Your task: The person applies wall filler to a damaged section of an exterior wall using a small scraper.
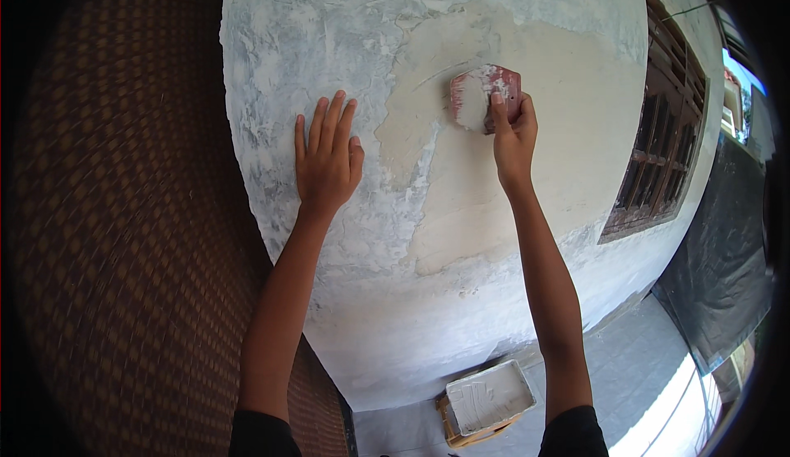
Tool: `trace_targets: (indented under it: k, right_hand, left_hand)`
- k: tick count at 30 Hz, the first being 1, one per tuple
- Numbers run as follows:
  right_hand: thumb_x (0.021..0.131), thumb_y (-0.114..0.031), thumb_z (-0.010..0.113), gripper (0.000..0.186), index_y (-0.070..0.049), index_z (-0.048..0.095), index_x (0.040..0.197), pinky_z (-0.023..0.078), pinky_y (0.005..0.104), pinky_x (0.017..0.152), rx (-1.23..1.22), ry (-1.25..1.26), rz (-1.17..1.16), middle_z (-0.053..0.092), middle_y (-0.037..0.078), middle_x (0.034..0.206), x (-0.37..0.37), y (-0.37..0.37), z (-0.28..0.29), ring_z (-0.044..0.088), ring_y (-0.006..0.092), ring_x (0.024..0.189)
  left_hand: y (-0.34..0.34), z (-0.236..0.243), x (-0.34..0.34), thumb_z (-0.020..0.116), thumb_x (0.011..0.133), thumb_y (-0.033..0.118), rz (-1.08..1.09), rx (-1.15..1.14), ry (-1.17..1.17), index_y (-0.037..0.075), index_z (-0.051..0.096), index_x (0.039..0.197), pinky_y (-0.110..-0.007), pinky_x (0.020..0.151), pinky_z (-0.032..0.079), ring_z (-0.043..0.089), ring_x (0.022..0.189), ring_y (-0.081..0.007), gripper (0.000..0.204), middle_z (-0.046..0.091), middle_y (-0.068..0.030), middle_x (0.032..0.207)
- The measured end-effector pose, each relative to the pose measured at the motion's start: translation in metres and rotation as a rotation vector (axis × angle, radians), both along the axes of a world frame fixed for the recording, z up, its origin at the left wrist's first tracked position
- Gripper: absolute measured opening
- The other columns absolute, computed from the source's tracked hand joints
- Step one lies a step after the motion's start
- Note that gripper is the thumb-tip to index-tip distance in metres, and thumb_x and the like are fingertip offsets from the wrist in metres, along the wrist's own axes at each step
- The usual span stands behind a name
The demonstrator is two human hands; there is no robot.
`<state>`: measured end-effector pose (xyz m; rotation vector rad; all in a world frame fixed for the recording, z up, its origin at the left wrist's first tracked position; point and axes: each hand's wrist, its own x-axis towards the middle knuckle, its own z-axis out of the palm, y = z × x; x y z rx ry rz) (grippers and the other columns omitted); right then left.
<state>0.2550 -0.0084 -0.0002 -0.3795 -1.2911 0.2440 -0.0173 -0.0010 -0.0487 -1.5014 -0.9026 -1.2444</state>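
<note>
We grip red scraper (477, 99) in R hand (516, 143), approx. 11 o'clock of fingers (527, 106); L hand (327, 165) spread on wall (362, 317)

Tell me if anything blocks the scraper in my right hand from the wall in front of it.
Nothing visible does. The reddish scraper is in your right hand, at or very near the wall, with no other thing showing between them. Your left hand is against the wall, farther left, clear of the scraper.
</note>
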Motion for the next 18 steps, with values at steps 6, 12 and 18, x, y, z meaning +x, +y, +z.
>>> trace_targets:
  k: [6,12,18]
  right_hand:
    - [0.090,-0.021,0.070,0.027,-0.005,0.060,0.110,0.030,0.0372,0.083,0.214,-0.584,-0.471,0.059,0.008,0.086,-0.037,0.007,-0.028,0.049,0.0222,0.082]
    - [0.093,-0.024,0.066,0.028,-0.003,0.059,0.109,0.031,0.0404,0.086,0.086,-0.173,-0.723,0.062,0.011,0.089,-0.010,0.015,0.008,0.052,0.0252,0.087]
    - [0.095,-0.028,0.068,0.035,0.002,0.056,0.106,0.048,0.0347,0.070,-0.006,0.092,-0.126,0.061,0.011,0.083,-0.002,-0.003,0.023,0.058,0.0171,0.076]
  left_hand:
    - [0.000,-0.001,0.000,0.052,0.093,0.015,0.003,-0.010,0.001,0.012,0.046,0.146,-0.055,0.118,0.022,0.037,0.144,-0.0288,0.054,0.043,-0.0076,0.154]
    - [0.000,0.001,0.004,0.052,0.093,0.016,-0.012,-0.017,0.006,0.012,0.046,0.146,-0.056,0.118,0.021,0.037,0.144,-0.0287,0.054,0.043,-0.0075,0.154]
    - [0.002,0.001,0.000,0.053,0.093,0.016,0.000,0.011,-0.002,0.012,0.046,0.146,-0.056,0.118,0.022,0.037,0.144,-0.0285,0.054,0.043,-0.0070,0.154]
